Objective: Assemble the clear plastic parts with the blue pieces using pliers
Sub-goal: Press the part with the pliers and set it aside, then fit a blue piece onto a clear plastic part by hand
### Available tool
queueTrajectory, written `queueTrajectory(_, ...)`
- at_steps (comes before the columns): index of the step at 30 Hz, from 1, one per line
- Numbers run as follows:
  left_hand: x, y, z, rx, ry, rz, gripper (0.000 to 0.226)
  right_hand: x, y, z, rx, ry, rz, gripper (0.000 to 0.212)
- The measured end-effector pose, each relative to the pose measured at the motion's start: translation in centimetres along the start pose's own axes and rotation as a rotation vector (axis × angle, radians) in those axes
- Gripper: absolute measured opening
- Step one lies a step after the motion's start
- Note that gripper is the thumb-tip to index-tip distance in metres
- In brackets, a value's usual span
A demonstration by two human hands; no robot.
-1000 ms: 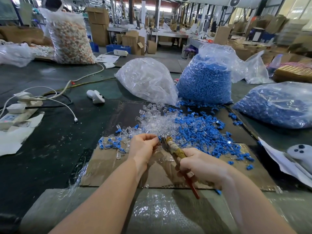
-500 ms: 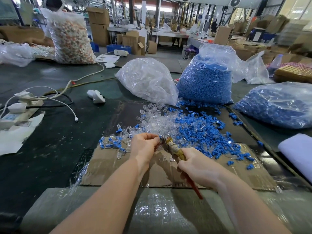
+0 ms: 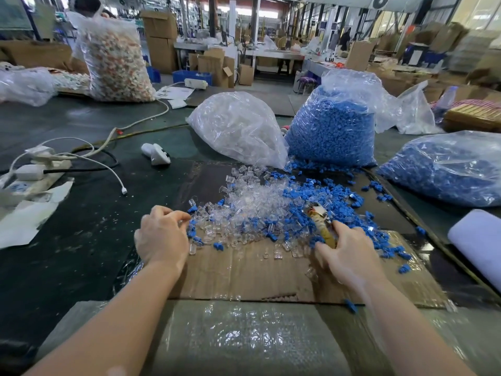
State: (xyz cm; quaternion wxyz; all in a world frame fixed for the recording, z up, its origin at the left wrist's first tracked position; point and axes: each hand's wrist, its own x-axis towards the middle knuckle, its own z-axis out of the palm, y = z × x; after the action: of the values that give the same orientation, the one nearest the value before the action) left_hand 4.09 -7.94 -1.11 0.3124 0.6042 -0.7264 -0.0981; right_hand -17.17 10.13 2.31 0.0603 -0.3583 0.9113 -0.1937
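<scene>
Our hands were close together a moment ago; now we have pulled them apart. Our left hand (image 3: 162, 234) pinches at the clear parts (image 3: 244, 202). Our right hand (image 3: 344, 253) grips the pliers (image 3: 321, 223) over the blue pieces (image 3: 336, 196). We likely want new parts.

Bare cardboard (image 3: 244, 275) lies open between the wrists; bags (image 3: 238, 131) wall off the far side.

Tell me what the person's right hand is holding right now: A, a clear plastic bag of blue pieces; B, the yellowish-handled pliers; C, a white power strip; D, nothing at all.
B: the right hand has its fingers wrapped round the yellowish-handled pliers, whose tip points up over the loose pile of blue and clear plastic pieces.
</scene>
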Motion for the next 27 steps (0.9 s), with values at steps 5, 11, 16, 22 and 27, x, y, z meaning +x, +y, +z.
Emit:
queueTrajectory(5,0.2,-0.5,0.1,0.131,-0.019,0.035,0.023,1.1,1.5,0.6,-0.191,0.058,0.059,0.057)
queueTrajectory(11,-2.3,2.6,1.0,-0.216,-0.086,0.203,0.017,1.5,2.4,1.3,-0.314,0.067,0.078,0.058)
queueTrajectory(16,-5.7,5.8,2.2,-0.354,-0.27,0.422,0.017,1.9,2.6,1.5,-0.301,0.052,0.085,0.063)
queueTrajectory(22,-7.8,7.8,3.5,-0.38,-0.386,0.492,0.02,1.6,2.4,1.0,-0.282,0.064,0.088,0.061)
queueTrajectory(27,-7.9,7.6,3.9,-0.345,-0.375,0.465,0.02,0.1,1.3,0.9,-0.188,0.28,-0.213,0.029)
